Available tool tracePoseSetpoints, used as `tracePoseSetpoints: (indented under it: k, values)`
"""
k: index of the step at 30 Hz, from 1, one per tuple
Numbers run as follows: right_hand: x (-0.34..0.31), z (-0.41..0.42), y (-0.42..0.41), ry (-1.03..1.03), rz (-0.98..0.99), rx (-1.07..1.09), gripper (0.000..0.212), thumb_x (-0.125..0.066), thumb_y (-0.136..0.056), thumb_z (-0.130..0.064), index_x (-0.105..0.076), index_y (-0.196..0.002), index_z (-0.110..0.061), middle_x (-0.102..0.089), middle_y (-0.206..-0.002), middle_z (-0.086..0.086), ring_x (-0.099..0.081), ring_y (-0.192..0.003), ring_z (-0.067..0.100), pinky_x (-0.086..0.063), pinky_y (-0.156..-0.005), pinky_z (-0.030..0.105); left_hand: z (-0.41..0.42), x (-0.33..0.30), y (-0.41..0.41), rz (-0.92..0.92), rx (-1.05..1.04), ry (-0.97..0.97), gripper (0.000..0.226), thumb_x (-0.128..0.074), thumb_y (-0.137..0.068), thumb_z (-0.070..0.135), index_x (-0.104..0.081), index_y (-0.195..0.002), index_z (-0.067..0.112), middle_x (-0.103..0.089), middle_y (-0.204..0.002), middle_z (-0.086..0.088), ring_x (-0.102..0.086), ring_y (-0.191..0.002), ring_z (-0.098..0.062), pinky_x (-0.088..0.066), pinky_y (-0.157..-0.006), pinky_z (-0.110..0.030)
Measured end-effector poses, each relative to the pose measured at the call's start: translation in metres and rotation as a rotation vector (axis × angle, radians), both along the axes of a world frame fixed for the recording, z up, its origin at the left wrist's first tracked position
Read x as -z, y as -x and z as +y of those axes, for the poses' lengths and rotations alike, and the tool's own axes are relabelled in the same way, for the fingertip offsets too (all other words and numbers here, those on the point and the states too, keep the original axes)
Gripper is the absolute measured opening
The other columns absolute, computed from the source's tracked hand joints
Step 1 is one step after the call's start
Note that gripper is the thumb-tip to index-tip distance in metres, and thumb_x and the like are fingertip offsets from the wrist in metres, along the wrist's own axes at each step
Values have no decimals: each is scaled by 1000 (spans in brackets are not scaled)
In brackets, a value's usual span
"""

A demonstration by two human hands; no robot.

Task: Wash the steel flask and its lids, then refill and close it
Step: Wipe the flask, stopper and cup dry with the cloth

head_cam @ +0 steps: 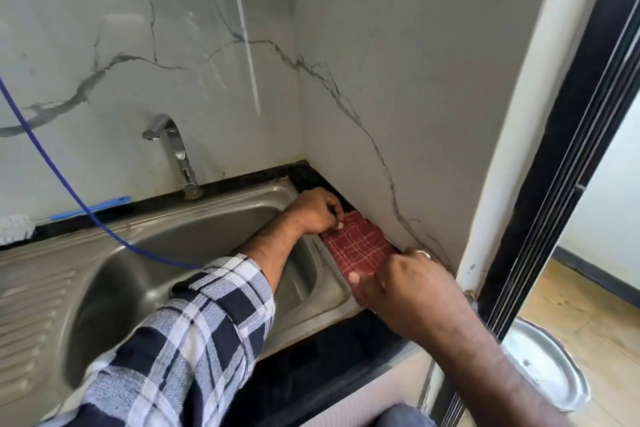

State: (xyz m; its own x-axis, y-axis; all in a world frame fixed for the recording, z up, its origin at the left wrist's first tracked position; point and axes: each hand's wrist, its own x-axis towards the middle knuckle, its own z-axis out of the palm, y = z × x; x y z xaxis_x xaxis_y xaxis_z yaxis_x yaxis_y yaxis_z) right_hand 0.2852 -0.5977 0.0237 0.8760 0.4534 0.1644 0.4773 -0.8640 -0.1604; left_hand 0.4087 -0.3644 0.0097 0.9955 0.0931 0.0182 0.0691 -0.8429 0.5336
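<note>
**Cloth first, flask later**

Hands are busy at the right side of the steel sink [194, 229]. Only the head view shows this, so everything comes from it.

A red checked cloth [358, 246] lies on the dark counter ledge [313, 175], tucked between the sink rim and the marble wall [398, 80]. The left hand [317, 211] reaches across the basin, and its fingers curl and pinch the far end of the cloth. The right hand [405, 291] is at the near end. Its fingers press down on the cloth edge, but I cannot tell if they curl round it, because the back of the hand hides them. A ring shows on one finger.

The steel flask and its lids are nowhere in this view. I cannot say where they are. So the washing looks not yet begun, and this step seems to be laying the cloth flat, maybe as a dry spot for wet things.

To do it well, I think both hands should pull gently away from each other so the cloth goes smooth. Keep it on the ledge, not hanging into the basin, or it will get wet. Push it snug to the wall so it does not slide.

The tap [173, 146] stands at the back and no water runs from it. A blue brush handle [90, 210] lies on the counter at the back left. A blue cord [62, 180] hangs across the sink. A steel plate [550, 371] sits on the floor to the right.
</note>
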Motion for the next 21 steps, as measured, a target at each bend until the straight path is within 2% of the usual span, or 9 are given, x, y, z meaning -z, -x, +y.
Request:
tracePoseSetpoints:
  k: [2, 4, 7, 9, 11, 13, 15, 18, 21]
  values:
    - [-3, 3, -3, -53, -8, -9, 46, -44, -102, -62, -64, -90, -22, -57, -86, -2, -54, -81, 21, -49, -73, 34, -2, -3, 0, -76, 12, -103, 16, -88, -81, 19, -80, -91, 28, -67, -90, 15, -67, -91, -11, -52, -78, -22]
    - [-4, 4, -2, -21, 63, -9, 33, -52, -100, -52, -65, -94, -22, -63, -93, -1, -61, -85, 21, -56, -78, 35, -8, -5, 4, -139, 67, -201, 15, -84, -84, 22, -80, -93, 33, -61, -92, 16, -67, -98, -14, -54, -82, -27]
    - [-6, 1, -2, 27, 126, 48, 17, -56, -98, -37, -62, -92, -23, -66, -94, 0, -65, -85, 22, -59, -80, 36, -16, -5, 12, -39, 157, -342, 24, -79, -92, 38, -78, -115, 39, -67, -116, 13, -64, -113, -14, -52, -93, -30]
    - [-10, 0, -3, 43, 127, 82, 8, -55, -95, -28, -55, -88, -24, -60, -86, -3, -61, -81, 22, -58, -80, 36, -19, -5, 14, -16, 163, -427, 31, -74, -96, 41, -73, -127, 40, -65, -132, 11, -59, -122, -15, -47, -101, -34]
    - [-16, 2, -5, 65, 144, 94, 7, -58, -92, -24, -53, -87, -24, -62, -88, -3, -60, -81, 23, -59, -82, 36, -21, -6, 14, -26, 150, -426, 33, -71, -98, 40, -71, -131, 40, -63, -136, 10, -59, -125, -17, -46, -101, -34]
    - [-21, 7, -7, 78, 165, 93, 6, -60, -91, -24, -54, -90, -23, -63, -89, -2, -62, -84, 24, -60, -83, 37, -20, -7, 17, -27, 130, -383, 37, -73, -96, 42, -70, -133, 38, -65, -135, 8, -62, -122, -19, -50, -97, -31]
    - [-23, 17, -7, 63, 149, 87, 6, -59, -91, -26, -61, -94, -22, -67, -93, 0, -65, -89, 25, -59, -84, 38, -16, -9, 25, -25, 114, -340, 41, -76, -93, 45, -69, -133, 35, -69, -130, 6, -66, -116, -19, -55, -97, -35]
    - [-27, 43, -1, 11, 97, 60, 21, -58, -93, -30, -72, -105, -21, -73, -105, 5, -69, -100, 29, -59, -85, 38, 7, -14, 49, -63, 49, -309, 39, -78, -90, 46, -73, -126, 32, -73, -114, 5, -68, -104, -19, -57, -90, -33]
    - [-30, 74, 3, -7, 90, -12, 37, -63, -90, -47, -72, -116, -22, -72, -115, 7, -67, -110, 31, -58, -92, 41, 45, -15, 82, -147, -43, -307, 33, -80, -86, 47, -77, -114, 29, -72, -101, 5, -69, -98, -19, -52, -79, -27]
